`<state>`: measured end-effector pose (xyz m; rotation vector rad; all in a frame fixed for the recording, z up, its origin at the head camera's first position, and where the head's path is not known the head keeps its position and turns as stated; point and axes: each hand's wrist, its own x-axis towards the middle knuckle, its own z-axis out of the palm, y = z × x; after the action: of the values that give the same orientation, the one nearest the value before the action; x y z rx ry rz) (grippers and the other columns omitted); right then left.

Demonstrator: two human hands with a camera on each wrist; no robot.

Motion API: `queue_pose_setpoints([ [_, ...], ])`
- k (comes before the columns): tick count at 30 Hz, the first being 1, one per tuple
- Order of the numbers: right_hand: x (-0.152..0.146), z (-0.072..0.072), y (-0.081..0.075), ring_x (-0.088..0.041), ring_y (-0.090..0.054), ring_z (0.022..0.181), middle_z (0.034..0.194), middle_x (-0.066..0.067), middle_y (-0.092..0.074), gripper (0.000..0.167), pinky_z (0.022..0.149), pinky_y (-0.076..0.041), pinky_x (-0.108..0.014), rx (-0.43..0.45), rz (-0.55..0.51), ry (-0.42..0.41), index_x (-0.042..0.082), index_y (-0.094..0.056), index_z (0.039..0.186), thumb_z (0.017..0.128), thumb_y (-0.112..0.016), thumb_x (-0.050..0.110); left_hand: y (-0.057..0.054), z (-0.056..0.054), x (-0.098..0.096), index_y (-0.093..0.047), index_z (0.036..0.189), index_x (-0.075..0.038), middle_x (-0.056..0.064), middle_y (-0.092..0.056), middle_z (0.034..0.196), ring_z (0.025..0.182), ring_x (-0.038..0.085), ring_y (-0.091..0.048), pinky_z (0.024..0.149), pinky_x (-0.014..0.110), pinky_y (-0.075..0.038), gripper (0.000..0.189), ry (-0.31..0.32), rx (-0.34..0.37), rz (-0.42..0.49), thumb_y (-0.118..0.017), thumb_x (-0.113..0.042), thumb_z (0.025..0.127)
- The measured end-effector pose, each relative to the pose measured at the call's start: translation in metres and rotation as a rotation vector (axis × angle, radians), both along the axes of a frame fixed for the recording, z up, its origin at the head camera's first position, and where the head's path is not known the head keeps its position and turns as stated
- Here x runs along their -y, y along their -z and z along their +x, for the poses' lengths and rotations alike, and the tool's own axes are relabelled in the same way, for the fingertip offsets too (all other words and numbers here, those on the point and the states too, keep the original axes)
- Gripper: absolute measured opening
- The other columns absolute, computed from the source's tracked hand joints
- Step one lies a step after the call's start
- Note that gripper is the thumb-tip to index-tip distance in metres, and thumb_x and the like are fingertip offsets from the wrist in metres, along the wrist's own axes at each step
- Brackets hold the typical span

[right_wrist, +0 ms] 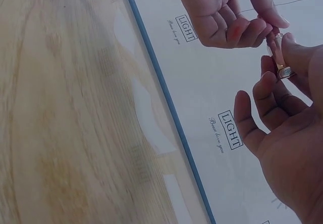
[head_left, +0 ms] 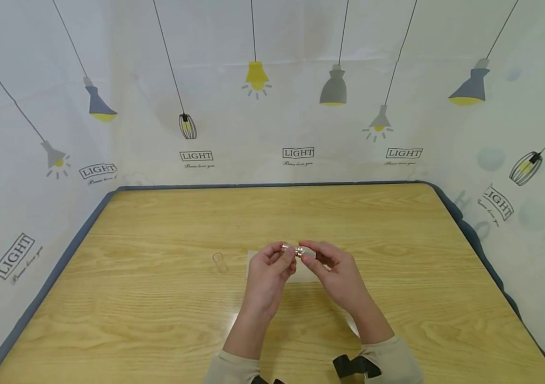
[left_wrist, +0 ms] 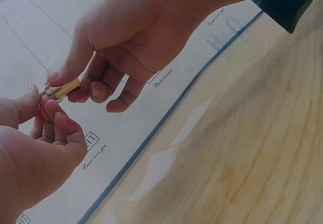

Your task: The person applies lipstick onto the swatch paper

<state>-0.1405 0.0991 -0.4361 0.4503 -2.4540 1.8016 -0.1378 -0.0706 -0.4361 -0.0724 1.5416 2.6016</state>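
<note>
Left hand and right hand bare past the wrists, nails short. Left sleeve and right sleeve plain light beige. Left strap black, mostly cut off by frame edge. Right strap black, wide, flat, worn over the sleeve, square-cornered end; looks dark blue-green from left wrist view.

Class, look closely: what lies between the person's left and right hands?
Between the left hand and right hand is a small shiny item, pinched by both, as the head view shows.
</note>
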Motion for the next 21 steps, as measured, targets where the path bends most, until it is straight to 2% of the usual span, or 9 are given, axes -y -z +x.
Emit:
queue_pose_setpoints([
  [5, -0.0008, -0.0013, 0.0, -0.011, -0.053, 0.084, 0.108, -0.014, -0.069, 0.032, 0.068, -0.047, -0.024, 0.007, 0.008, -0.002, 0.006, -0.072, 0.136, 0.106, -0.067, 0.016, -0.0014, -0.0009, -0.0002, -0.064, 0.109, -0.003, -0.003, -0.067, 0.094, 0.084, 0.01, -0.06, 0.076, 0.02, -0.053, 0.005, -0.004, -0.003, -0.003, -0.066, -0.006, 0.105],
  [8, -0.001, -0.0019, -0.001, -0.009, -0.059, 0.089, 0.117, -0.016, -0.073, 0.032, 0.071, -0.051, -0.023, 0.003, 0.008, -0.005, 0.004, -0.071, 0.135, 0.107, -0.066, 0.016, -0.0026, -0.0017, 0.0005, -0.065, 0.11, -0.001, -0.003, -0.065, 0.093, 0.083, 0.01, -0.058, 0.075, 0.019, -0.052, 0.007, 0.0, -0.019, -0.022, -0.066, -0.002, 0.104],
  [12, -0.001, -0.0023, -0.0031, -0.008, -0.068, 0.105, 0.131, -0.015, -0.074, 0.032, 0.083, -0.057, -0.021, 0.006, 0.008, -0.006, 0.004, -0.071, 0.135, 0.107, -0.065, 0.017, -0.0047, -0.002, 0.0019, -0.065, 0.115, 0.002, -0.003, -0.063, 0.094, 0.083, 0.009, -0.057, 0.074, 0.019, -0.052, 0.012, 0.007, -0.038, -0.034, -0.065, 0.0, 0.103],
  [15, -0.0012, -0.0028, -0.0041, -0.011, -0.07, 0.11, 0.132, -0.015, -0.074, 0.032, 0.087, -0.058, -0.021, 0.007, 0.011, -0.006, 0.004, -0.071, 0.135, 0.108, -0.065, 0.018, -0.0058, -0.0017, 0.0025, -0.064, 0.119, 0.006, -0.002, -0.063, 0.095, 0.084, 0.009, -0.057, 0.074, 0.019, -0.052, 0.017, 0.012, -0.046, -0.019, -0.064, 0.002, 0.103],
  [21, -0.0025, -0.003, -0.0052, -0.009, -0.068, 0.106, 0.132, -0.014, -0.074, 0.031, 0.086, -0.057, -0.021, 0.005, 0.015, -0.002, 0.007, -0.071, 0.136, 0.108, -0.064, 0.019, -0.0054, -0.0017, 0.0017, -0.064, 0.122, 0.006, -0.003, -0.064, 0.095, 0.082, 0.01, -0.058, 0.074, 0.02, -0.052, 0.021, 0.014, -0.032, 0.029, -0.066, -0.003, 0.104],
])
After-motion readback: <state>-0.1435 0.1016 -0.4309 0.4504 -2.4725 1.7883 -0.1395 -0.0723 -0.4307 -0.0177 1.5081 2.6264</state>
